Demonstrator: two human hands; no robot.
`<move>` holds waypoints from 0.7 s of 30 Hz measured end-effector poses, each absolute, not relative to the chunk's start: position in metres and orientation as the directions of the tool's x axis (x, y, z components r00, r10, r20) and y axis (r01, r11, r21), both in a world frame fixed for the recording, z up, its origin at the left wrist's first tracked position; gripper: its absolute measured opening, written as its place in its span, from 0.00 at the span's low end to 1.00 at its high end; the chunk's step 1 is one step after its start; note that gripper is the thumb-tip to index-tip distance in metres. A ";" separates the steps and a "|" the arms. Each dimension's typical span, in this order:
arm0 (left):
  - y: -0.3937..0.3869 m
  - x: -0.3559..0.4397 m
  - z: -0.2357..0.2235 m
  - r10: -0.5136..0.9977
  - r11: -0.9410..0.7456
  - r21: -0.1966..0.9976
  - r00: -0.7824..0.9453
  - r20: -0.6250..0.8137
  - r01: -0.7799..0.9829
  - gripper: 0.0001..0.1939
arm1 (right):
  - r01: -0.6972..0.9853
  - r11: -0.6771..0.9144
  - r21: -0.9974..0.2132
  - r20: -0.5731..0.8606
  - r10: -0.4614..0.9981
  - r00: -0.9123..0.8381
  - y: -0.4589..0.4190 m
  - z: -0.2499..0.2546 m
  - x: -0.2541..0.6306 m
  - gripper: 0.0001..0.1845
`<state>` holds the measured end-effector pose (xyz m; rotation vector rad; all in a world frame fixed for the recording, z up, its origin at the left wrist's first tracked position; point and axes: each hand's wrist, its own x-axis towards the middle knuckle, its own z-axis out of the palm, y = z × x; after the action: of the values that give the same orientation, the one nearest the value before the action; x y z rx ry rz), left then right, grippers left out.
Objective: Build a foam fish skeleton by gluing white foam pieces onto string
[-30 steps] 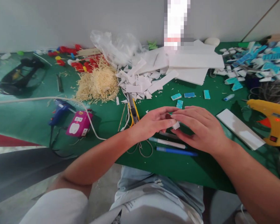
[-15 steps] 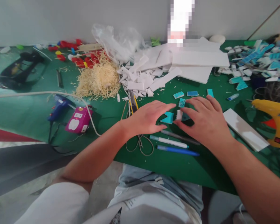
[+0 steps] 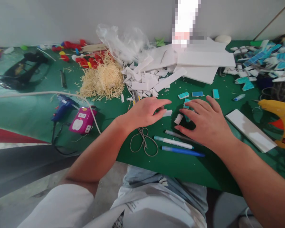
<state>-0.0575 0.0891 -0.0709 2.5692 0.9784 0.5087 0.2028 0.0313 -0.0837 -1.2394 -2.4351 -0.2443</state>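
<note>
My left hand is closed in a pinch, thumb and index finger on a small white foam piece that juts out to the right. Facing it, my right hand curves its thumb and index finger round another short white foam piece. Its other fingers are spread above the table. Partly hidden under the right fingers are a patterned blue foam piece and a dark teal piece. Below the hands lie a grey pen, a white marker and a blue pen.
Blue foam tiles lie beyond my right hand. A yellow glue gun and white foam strip are on the right. Foam scraps, wood straw, a utility knife and a pink power adapter are leftward.
The teal notched piece by my left hand no longer shows; a white piece now sits at those fingertips. My right hand's white piece has shifted left and tilted. The view has moved slightly.
</note>
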 end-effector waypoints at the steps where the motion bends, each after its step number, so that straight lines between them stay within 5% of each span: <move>1: 0.090 -0.058 -0.072 0.710 -0.689 0.413 0.669 0.221 0.595 0.20 | 0.808 0.588 -0.035 0.414 0.745 -0.523 0.031 -0.084 0.203 0.20; 7: 0.087 -0.055 -0.074 0.773 -0.633 0.389 0.530 0.348 0.669 0.21 | 0.812 0.577 -0.090 0.343 0.783 -0.518 0.034 -0.081 0.214 0.20; 15: 0.074 -0.041 -0.069 0.842 -0.529 0.282 0.536 0.058 0.800 0.30 | 0.813 0.572 -0.105 0.279 0.802 -0.528 0.039 -0.079 0.239 0.20; 21: 0.076 -0.045 -0.069 0.737 -0.640 0.400 0.671 0.080 0.656 0.27 | 0.827 0.560 -0.055 0.310 0.796 -0.519 0.040 -0.078 0.247 0.20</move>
<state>-0.0450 0.0756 -0.0695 2.5488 1.1010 0.3366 0.2469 0.0399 -0.0782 -1.3385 -2.4975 -0.1430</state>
